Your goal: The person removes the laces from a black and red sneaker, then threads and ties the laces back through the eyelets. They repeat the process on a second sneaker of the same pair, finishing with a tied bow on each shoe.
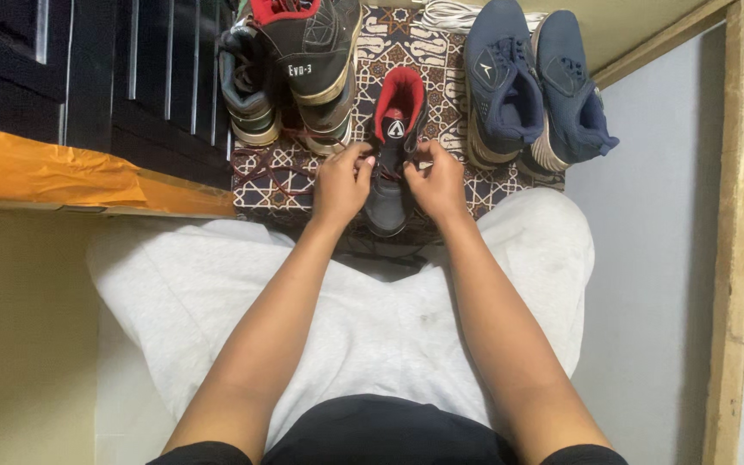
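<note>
Five shoes: one black shoe with a red lining (392,155) in the middle, two dark high-tops (299,69) far left, two navy sneakers (531,82) far right. One patterned cloth (273,176) lies under them. Two hands (342,181) show.

head view; worn on head; faces straight down; close over lap, forearms, patterned mat (441,65); single view only

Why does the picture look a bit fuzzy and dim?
Head view: soft indoor light, no glare; the left hand and right hand on the black shoe look slightly soft; dark cabinet loses detail in shadow.
</note>
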